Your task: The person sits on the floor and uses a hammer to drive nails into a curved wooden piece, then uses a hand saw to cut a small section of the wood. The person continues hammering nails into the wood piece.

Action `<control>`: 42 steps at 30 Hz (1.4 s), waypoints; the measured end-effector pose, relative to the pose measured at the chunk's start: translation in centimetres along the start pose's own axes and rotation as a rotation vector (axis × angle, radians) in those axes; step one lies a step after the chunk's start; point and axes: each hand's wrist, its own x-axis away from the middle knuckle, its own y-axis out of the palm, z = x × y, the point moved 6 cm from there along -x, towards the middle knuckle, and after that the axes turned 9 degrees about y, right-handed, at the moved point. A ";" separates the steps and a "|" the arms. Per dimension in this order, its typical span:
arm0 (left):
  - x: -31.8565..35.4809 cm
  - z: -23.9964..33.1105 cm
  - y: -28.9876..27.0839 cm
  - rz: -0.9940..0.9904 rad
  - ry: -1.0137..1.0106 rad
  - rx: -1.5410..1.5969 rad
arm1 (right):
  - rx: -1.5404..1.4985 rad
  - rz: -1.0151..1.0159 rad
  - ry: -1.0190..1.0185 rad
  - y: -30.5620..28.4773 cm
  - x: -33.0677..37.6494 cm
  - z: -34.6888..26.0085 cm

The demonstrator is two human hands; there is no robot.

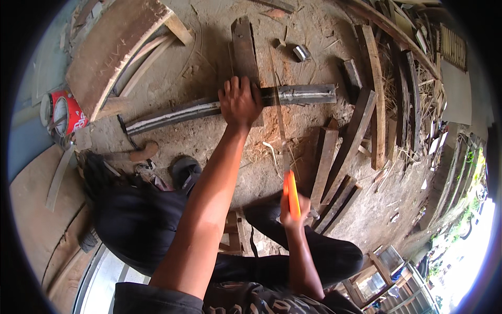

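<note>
My left hand (239, 102) presses flat on a long dark strip of wood (303, 94) that lies across the dirt ground from left to right. My right hand (293, 212) is closed around the orange handle of a hand saw (291, 192). Seen edge-on, its thin blade (281, 131) runs away from me and crosses the strip just right of my left hand. Another dark plank (244, 44) lies under the strip, pointing away from me. My legs in black trousers are spread below.
A curved wooden board (112, 47) and a red tin can (67, 112) lie at the left. A small hammer-like tool (137, 146) rests near my shoe (185, 170). Several dark planks (355, 131) and wood scraps are piled at the right. A small metal piece (300, 52) sits farther out.
</note>
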 end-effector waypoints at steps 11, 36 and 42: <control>-0.2 -0.3 0.3 -0.039 -0.029 0.011 | -0.030 -0.031 -0.135 -0.9 1.6 -0.7; -0.1 -0.4 0.3 -0.034 -0.052 0.001 | 0.030 0.008 -0.107 -0.8 2.0 -2.0; -0.3 -0.3 0.2 -0.027 -0.046 -0.020 | -0.100 -0.085 0.042 5.1 -7.3 1.7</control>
